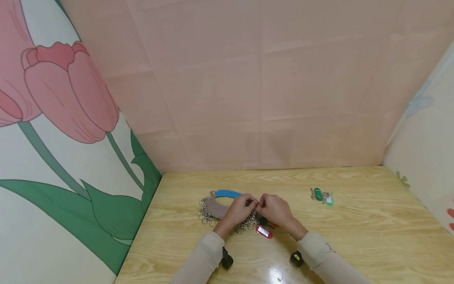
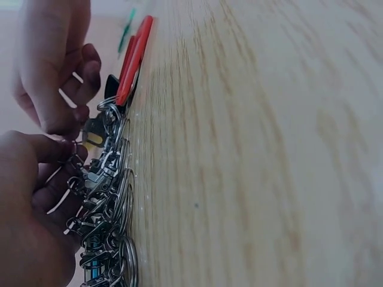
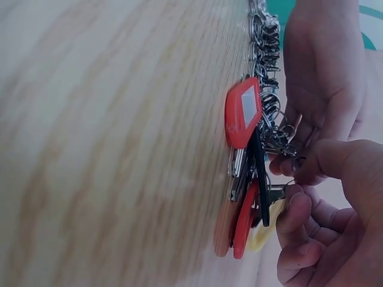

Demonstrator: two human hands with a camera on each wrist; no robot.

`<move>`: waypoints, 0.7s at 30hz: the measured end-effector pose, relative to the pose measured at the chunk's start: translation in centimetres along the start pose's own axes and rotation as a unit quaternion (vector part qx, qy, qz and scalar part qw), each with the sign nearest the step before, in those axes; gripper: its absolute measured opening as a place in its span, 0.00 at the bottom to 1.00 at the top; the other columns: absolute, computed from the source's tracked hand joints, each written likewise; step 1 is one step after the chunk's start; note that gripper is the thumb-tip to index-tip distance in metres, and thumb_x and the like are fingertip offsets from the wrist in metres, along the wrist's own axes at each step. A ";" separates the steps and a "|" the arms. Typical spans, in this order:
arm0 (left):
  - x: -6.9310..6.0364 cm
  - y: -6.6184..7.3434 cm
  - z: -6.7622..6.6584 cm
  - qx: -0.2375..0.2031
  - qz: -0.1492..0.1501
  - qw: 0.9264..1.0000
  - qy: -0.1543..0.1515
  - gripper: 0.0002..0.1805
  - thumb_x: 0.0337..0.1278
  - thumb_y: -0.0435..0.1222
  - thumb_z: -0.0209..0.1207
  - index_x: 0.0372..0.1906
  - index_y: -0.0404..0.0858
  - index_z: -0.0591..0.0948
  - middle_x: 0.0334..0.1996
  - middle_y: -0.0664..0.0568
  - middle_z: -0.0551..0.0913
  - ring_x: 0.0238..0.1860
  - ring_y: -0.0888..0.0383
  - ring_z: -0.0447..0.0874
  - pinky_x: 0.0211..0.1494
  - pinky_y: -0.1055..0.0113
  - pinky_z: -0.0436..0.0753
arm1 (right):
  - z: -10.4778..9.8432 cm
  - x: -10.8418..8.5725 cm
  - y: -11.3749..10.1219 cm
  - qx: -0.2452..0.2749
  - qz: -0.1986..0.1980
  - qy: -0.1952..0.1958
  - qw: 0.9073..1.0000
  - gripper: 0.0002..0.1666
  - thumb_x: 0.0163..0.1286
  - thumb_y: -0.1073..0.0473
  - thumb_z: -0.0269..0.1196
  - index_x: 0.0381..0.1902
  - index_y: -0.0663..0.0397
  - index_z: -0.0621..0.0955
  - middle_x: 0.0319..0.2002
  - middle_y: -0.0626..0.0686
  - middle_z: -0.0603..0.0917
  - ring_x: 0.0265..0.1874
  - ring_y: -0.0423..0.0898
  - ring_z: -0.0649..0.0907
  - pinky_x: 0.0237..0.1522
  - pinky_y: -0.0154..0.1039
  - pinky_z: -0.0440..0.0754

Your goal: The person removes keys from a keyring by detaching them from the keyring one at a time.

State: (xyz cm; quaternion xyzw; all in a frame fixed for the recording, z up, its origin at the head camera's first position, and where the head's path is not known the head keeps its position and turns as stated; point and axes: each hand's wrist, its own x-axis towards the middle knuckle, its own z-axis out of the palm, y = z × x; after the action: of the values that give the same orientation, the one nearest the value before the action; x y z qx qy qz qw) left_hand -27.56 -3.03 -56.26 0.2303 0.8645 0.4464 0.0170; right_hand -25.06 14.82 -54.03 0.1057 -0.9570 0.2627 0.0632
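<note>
On the table lies a curved holder with a blue part (image 1: 227, 193) and a brown part (image 1: 214, 207), its edge crowded with small metal rings and clips (image 1: 205, 216). My left hand (image 1: 238, 211) and right hand (image 1: 276, 210) meet fingertip to fingertip over its right end. Both pinch a small metal ring (image 3: 296, 162), largely covered by the fingers. Just below them lies a red key tag (image 1: 264, 232) with a white label. Beside it in the right wrist view are a black-headed key (image 3: 261, 182), a second red piece (image 3: 244, 224) and a yellow piece (image 3: 266, 227).
Farther right on the wooden table (image 1: 372, 221) lie a dark green tag (image 1: 318, 194) and a light green tag (image 1: 329, 200) with keys. A pink cloth wall (image 1: 266, 98) rises behind. Black wrist-camera pieces (image 1: 227, 260) hang below the sleeves.
</note>
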 end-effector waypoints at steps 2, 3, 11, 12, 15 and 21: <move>0.0 0.0 0.0 0.004 0.000 1.000 0.000 0.09 0.80 0.39 0.59 0.46 0.43 0.89 0.44 0.53 0.90 0.43 0.67 0.83 0.48 0.70 0.81 | 0.0 0.0 0.0 0.000 0.005 0.001 1.000 0.09 0.63 0.56 0.72 0.26 0.48 0.81 0.23 0.45 0.83 0.22 0.42 0.78 0.25 0.42 0.77; 0.1 0.0 0.0 0.006 0.000 1.000 -0.001 0.09 0.79 0.39 0.59 0.46 0.43 0.89 0.44 0.53 0.90 0.42 0.68 0.82 0.47 0.70 0.81 | 0.0 0.0 0.0 0.000 0.007 0.002 1.000 0.09 0.63 0.56 0.71 0.26 0.47 0.81 0.23 0.45 0.82 0.21 0.42 0.78 0.24 0.42 0.77; 0.2 -0.1 0.0 0.015 -0.003 1.000 -0.002 0.09 0.79 0.38 0.59 0.46 0.42 0.89 0.43 0.52 0.90 0.38 0.71 0.79 0.44 0.72 0.80 | 0.0 0.0 0.1 0.002 0.011 0.004 1.000 0.11 0.62 0.54 0.72 0.26 0.45 0.79 0.22 0.44 0.81 0.21 0.42 0.78 0.23 0.41 0.74; 0.2 -0.1 0.0 0.014 -0.003 1.000 -0.002 0.09 0.79 0.38 0.59 0.46 0.42 0.89 0.43 0.52 0.89 0.38 0.71 0.79 0.43 0.72 0.80 | 0.0 0.0 0.1 0.004 0.009 0.004 1.000 0.11 0.62 0.54 0.72 0.26 0.45 0.79 0.22 0.44 0.81 0.21 0.42 0.77 0.23 0.40 0.74; 0.1 0.0 0.0 0.009 -0.006 1.000 -0.003 0.09 0.79 0.38 0.59 0.46 0.42 0.89 0.43 0.52 0.89 0.36 0.71 0.78 0.42 0.72 0.80 | 0.0 0.0 0.2 0.009 0.004 0.005 1.000 0.11 0.63 0.54 0.72 0.26 0.45 0.79 0.22 0.43 0.81 0.21 0.42 0.77 0.23 0.39 0.73; 0.0 0.2 -0.1 -0.005 -0.010 1.000 -0.007 0.08 0.79 0.38 0.59 0.47 0.42 0.89 0.43 0.52 0.89 0.37 0.69 0.79 0.41 0.71 0.80 | 0.0 -0.1 0.3 0.023 -0.004 0.003 1.000 0.12 0.65 0.54 0.71 0.27 0.43 0.78 0.22 0.42 0.79 0.20 0.41 0.75 0.22 0.38 0.70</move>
State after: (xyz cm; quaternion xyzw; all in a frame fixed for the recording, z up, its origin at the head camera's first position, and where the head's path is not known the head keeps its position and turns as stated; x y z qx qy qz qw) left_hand -27.51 -3.03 -56.07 0.2248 0.8645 0.4486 0.0282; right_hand -25.04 15.06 -54.24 0.1104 -0.9501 0.2844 0.0646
